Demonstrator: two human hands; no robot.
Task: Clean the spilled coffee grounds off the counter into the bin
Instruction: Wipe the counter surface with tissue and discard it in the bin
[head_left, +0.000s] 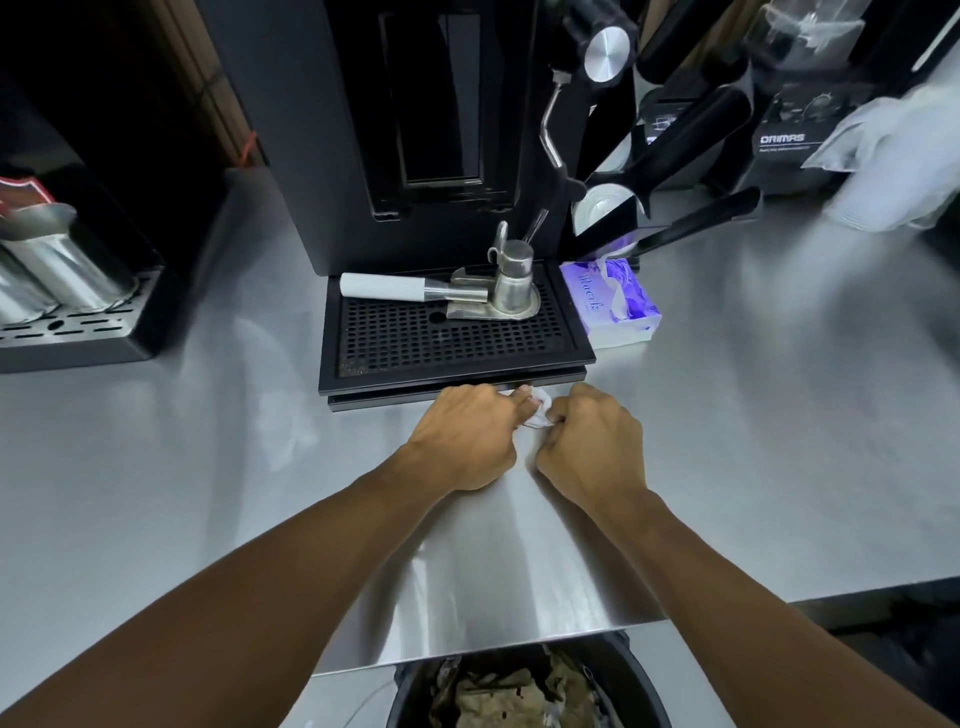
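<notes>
Both hands: left hand (467, 436) and right hand (592, 441) side by side, fingers curled, pinching one small white tissue (537, 410) between them.
Tissue position: on the counter (208, 467), touching or just short of the front lip of the drip tray (457, 376); cannot tell which.
Grounds: none made out on the bare steel; judged bundled inside the tissue.
Bin (647, 686): below the near counter edge, straight back from the hands, part full.
Risk one: loose pinch on lifting, grounds shed back onto steel or past the bin's rim to the floor.
Risk two: forward push, grounds driven under the tray lip.
Edges: tray lip ahead; counter drop-off at the body.
Open room: bare steel between the forearms back to the edge; tissue box (613, 306) to the right, well apart.
</notes>
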